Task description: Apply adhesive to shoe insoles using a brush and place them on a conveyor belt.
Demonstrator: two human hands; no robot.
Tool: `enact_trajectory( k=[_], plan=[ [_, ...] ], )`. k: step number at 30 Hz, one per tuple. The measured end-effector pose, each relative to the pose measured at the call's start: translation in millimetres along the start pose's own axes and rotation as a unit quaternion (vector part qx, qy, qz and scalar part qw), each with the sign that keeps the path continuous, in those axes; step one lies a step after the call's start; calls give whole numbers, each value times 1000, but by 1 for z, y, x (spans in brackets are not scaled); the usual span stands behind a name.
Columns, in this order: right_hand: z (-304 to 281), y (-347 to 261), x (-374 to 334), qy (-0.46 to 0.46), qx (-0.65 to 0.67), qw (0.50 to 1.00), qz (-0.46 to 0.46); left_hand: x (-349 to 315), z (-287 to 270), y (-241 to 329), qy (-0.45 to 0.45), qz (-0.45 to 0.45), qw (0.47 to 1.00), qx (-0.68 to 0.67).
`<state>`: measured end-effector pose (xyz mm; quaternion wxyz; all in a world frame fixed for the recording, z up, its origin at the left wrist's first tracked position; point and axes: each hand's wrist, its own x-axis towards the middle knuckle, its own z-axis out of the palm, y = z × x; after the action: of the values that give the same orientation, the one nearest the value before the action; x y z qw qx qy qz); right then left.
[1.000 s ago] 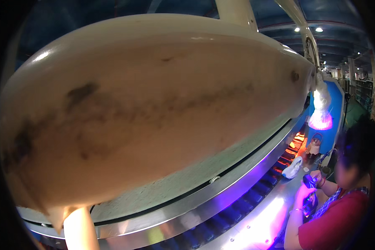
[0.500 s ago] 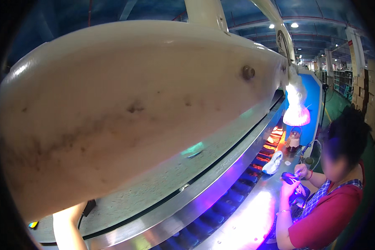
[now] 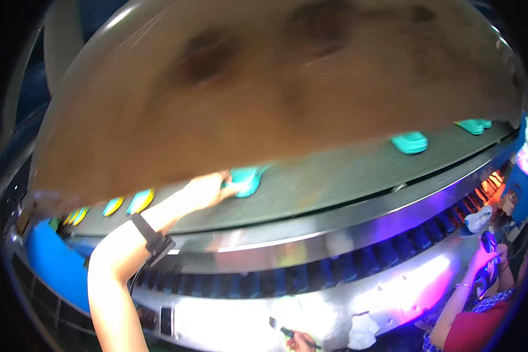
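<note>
My left hand (image 3: 211,189), a black band (image 3: 151,239) at its wrist, reaches under a big pale hood (image 3: 264,111). Its fingers close on the near end of a teal shoe sole (image 3: 247,180) lying on the grey-green conveyor belt (image 3: 317,185); the hood's lower edge partly hides the fingertips. At the bottom edge my right hand (image 3: 302,341) grips a slim black-handled brush (image 3: 287,332) with a pale tip, over the bright metal worktop (image 3: 234,320). Further teal soles (image 3: 409,142) lie along the belt to the right, and teal-and-yellow soles (image 3: 141,201) lie to the left.
The hood hangs low over the belt. A metal rail (image 3: 311,249) and a dark slatted lower track (image 3: 287,278) run along its front. A white cloth (image 3: 364,331) and a phone-like dark slab (image 3: 166,321) rest on the worktop. At right a co-worker (image 3: 481,320) holds a dark shoe.
My view has swung left and down. My left arm now shows in full with its hand at a teal sole. My right hand with the brush has come into view.
</note>
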<state>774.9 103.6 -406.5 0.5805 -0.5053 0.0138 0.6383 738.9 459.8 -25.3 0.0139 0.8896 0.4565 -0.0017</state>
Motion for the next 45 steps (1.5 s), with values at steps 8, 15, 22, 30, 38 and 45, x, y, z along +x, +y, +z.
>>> enact_trajectory(
  k=[8, 15, 22, 30, 38, 45],
  plan=[
    [61, -28, -32, -54, 28, 988, -145, -128, 16, -104, 180, 42, 983, 13],
    [107, -44, -60, -37, -34, 978, -205, -159, 74, -98, 441, 81, 892, -57],
    [155, -29, -75, 2, -11, 976, -217, -153, 83, -104, 477, 91, 864, -132],
    [172, 5, -89, 46, -11, 974, -222, -159, 86, -112, 503, 103, 845, -149],
    [157, 10, -110, 92, 89, 955, -267, -158, 86, -114, 494, 96, 857, -108],
    [125, 16, -124, 120, 103, 943, -293, -154, 84, -112, 524, 114, 839, -89]
  ],
)
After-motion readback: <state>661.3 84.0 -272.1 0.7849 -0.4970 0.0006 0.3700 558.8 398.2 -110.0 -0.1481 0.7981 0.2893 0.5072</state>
